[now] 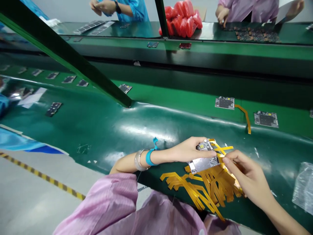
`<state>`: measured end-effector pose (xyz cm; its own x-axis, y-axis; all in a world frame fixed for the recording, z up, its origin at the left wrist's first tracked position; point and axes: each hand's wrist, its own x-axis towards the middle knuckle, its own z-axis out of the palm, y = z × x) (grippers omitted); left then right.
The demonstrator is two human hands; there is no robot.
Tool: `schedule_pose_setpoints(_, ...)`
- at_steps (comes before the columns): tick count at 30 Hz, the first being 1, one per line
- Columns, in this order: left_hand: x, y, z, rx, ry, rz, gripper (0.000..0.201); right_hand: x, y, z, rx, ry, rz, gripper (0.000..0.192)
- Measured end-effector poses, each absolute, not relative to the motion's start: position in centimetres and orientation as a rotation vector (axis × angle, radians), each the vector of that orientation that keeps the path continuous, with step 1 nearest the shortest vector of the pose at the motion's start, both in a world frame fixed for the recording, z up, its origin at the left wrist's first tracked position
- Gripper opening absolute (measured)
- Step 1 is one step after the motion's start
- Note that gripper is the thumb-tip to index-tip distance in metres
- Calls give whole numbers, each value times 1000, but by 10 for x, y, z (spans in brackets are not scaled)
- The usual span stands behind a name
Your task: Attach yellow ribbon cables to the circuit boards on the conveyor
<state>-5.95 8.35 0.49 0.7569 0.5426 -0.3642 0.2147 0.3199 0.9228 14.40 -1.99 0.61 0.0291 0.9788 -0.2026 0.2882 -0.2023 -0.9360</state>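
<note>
My left hand (188, 149) grips a silver circuit board (201, 164) from its left side, thumb across the top. At the board's right edge, my right hand (241, 166) pinches with thumb and forefinger around the end of an orange flex cable (221, 158); the fingertips partly hide it. Whether that cable is joined to the board I cannot tell. Beneath the board lies a loose pile of orange flex cables (215, 187), spread over the green mat. A blue wrist strap (148, 157) and a clear bangle circle my left wrist.
Beyond the mat runs a green conveyor belt (171, 93) carrying a board with a cable (225, 102) and another board (266, 119). A green post (97, 75) slants across the left. A clear plastic bag (304, 187) lies right. Co-workers' hands (106, 6) show at the far bench, near red bundles (182, 19).
</note>
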Motion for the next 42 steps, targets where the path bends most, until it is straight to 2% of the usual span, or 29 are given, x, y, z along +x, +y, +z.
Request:
schedule_pose_setpoints(8,-69,78,8,1438,698,156,32,143,-22,3,-1534,-1110,1480,26)
schedule_pose_setpoints(24,-71,80,19,1540,658,155,22,139,-21,10,-1555,-1167,1433,28)
schedule_pose_setpoints(31,-71,79,18,1558,666,134,20,143,-22,9,-1525,-1227,1560,24)
schedule_pose_setpoints(38,-72,79,17,1498,659,176,24,135,-18,10,-1489,-1196,1548,22)
schedule_pose_setpoints(42,-68,79,9,1447,678,141,16,132,-18,9,-1521,-1215,1586,26)
